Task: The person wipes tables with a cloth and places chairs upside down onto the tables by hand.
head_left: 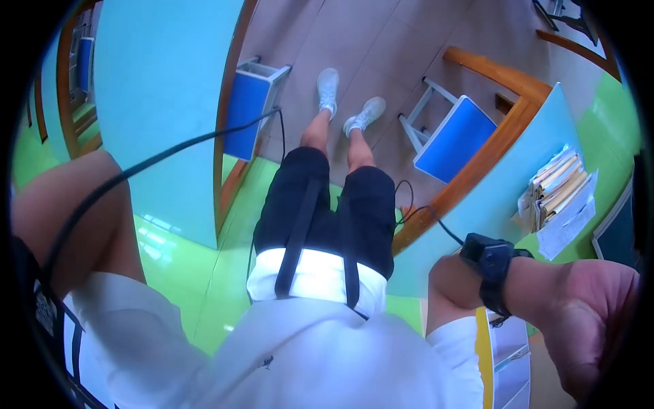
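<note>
Hardware [492, 261], black and boxy, is strapped round my right wrist, the nearest thing to my right hand [596, 313]. My fingers there run off into the dark rim, so I can't tell whether they're spread or pinching; my left hand is out of sight altogether. A thin cable [439, 219] loops from the hardware toward my dark shorts [369, 204]. Snagging worries me most: swinging that arm wide could hook the loop on the wooden edge [497, 144] or the right-hand stool [455, 140] and tug the strap askew. Another black lead [170, 146] crosses in front of my left arm [88, 211] and the left-hand stool [246, 112]; a careless step might pull it taut. Farther right, papers [555, 194] seem to jut past the light-blue tabletop [487, 208], so a brush of my forearm could spill them.
</note>
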A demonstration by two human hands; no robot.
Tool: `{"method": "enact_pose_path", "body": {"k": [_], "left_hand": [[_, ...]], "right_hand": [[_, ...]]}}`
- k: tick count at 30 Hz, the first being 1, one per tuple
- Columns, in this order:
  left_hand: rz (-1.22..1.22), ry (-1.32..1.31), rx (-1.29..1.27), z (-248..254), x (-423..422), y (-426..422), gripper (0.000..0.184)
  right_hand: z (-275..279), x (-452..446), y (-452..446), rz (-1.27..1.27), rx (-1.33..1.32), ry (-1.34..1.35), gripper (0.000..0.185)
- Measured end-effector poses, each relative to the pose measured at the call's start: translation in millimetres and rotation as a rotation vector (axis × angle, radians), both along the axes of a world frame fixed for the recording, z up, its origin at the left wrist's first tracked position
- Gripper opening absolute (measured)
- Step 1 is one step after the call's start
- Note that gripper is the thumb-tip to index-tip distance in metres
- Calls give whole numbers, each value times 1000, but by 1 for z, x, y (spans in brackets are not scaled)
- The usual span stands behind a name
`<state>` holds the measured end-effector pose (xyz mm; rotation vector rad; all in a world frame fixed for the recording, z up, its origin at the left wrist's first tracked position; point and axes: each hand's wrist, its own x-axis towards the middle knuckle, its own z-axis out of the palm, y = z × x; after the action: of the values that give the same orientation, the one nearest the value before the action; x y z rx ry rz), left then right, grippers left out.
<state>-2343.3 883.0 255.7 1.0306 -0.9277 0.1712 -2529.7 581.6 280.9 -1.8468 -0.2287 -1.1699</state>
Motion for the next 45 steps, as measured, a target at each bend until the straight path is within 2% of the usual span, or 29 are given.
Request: {"method": "enact_pose_path", "body": {"k": [5,8,11,15,17,19,20,22,23,24,25,27,29,30,32,33,36,37,38,39,40,41,42,43,44,45], "left_hand": [[11,-37,14,4,-2,4,29],[3,-17,3,0,-4,2,31],[30,18,-8,-2,-10,-2,33],[54,27,-68,-6,-19,2,35],[70,55,-101,-13,-25,4,36],[105,97,-148,-24,-34,9,38],[133,147,-178,-39,-41,9,38],[213,306,-247,-78,-61,16,40],[259,403,-213,-114,-72,21,40],[297,474,-58,-151,-85,30,41],[392,348,333,-198,-99,41,36],[250,687,848,-254,-133,71,15],[84,864,1143,-312,-157,104,19],[99,871,1139,-346,-169,125,19],[95,1049,1255,-416,-201,176,25],[104,1055,1256,-451,-217,205,25],[519,1495,1166,-544,-243,281,31],[672,1599,1125,-559,-248,303,32],[676,1709,1259,-557,-242,320,38],[689,1721,1240,-569,-252,338,38],[803,1569,1245,-579,-267,355,45],[870,1548,1222,-582,-271,365,46],[925,1562,1185,-585,-269,370,47],[965,1574,1146,-589,-265,375,48],[990,1585,1095,-594,-259,374,48],[1011,1598,1038,-600,-254,372,49]], "right_hand": [[7,6,1,-9,-24,-19,20],[24,-5,-1,-107,-169,40,20],[10,-16,4,-32,-95,47,27],[-69,7,29,667,220,-313,40],[-76,-17,33,815,387,-36,40],[-123,-18,35,915,577,128,53],[-143,-13,39,955,682,205,60],[-187,-3,69,866,847,322,62],[-200,4,79,713,732,599,51],[-220,9,94,646,729,765,45],[-242,9,107,579,721,928,39],[-293,9,131,575,820,1187,30],[-359,2,157,592,715,1330,31],[-388,3,170,607,707,1333,31],[-438,5,202,590,403,1474,34],[-456,10,217,600,402,1476,34],[-508,44,258,582,230,1551,35],[-535,50,277,509,215,1510,37],[-552,56,292,441,206,1473,39],[-555,67,303,435,87,1520,41],[-557,73,317,453,76,1524,41],[-576,79,329,411,30,1449,47],[-602,91,340,367,-17,1369,53],[-648,96,348,440,-146,1256,55],[-654,104,352,423,-153,1252,55],[-657,114,358,506,-36,1164,52]]}}
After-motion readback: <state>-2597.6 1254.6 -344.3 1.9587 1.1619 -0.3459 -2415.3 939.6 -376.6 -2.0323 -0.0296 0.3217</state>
